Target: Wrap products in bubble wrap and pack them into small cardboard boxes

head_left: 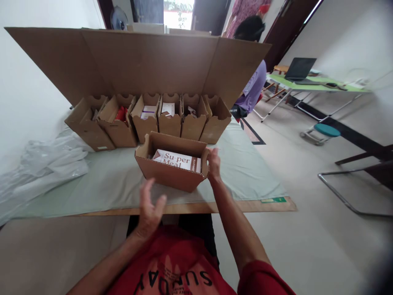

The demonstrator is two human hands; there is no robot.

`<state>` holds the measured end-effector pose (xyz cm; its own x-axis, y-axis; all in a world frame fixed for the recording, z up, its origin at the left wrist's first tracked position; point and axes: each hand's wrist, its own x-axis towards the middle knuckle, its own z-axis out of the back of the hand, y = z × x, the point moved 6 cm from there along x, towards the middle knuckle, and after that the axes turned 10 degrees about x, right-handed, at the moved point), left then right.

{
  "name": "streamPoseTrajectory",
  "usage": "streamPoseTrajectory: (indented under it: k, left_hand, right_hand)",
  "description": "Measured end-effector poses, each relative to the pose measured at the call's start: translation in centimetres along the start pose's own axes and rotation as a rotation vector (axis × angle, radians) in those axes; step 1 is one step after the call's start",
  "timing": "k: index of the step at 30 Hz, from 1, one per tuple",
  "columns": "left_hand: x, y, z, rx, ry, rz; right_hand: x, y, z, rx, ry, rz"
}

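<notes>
A narrow open-topped cardboard bin (pixel 172 174) stands in front of me, turned slightly askew on the cloth. Inside it lies a white carton (pixel 178 160) with brown "Su-per Meal" lettering. My right hand (pixel 214 164) grips the bin's right end by the notched edge, some of its fingers hidden behind the cardboard. Just in front of the bin's near left corner, my left hand (pixel 151 209) is raised with thumb and fingers apart, holding nothing. It looks slightly blurred.
Behind stands a row of several cardboard bins (pixel 170 127) holding small packages, backed by a tall cardboard panel (pixel 150 61). Crumpled clear plastic (pixel 46 164) lies left on the cloth-covered table (pixel 107 188). A person in purple (pixel 253 86) sits beyond, near a green table (pixel 319 84) with a laptop.
</notes>
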<state>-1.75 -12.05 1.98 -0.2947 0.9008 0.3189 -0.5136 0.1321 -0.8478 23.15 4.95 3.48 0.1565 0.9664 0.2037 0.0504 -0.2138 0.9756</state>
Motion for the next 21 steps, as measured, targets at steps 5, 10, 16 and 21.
streamPoseTrajectory:
  k: [5, 10, 16, 21]
  left_hand:
    - [9.4, 4.2, 1.9, -0.167, 0.115, 0.002]
    - [9.8, 3.8, 0.1, -0.356, 0.191, 0.051]
    - [7.8, 1.7, 1.6, -0.401, 0.012, -0.017]
    - [8.6, 0.4, 1.1, -0.409, 0.044, -0.043]
  right_hand:
    - [-10.2, -1.2, 0.5, 0.101, -0.065, 0.099]
    - [-12.4, -1.2, -2.1, -0.01, -0.006, 0.092]
    - [-8.2, 2.1, -3.0, 0.048, 0.056, 0.149]
    - [-7.9, 3.2, -2.5, 0.059, 0.005, 0.143]
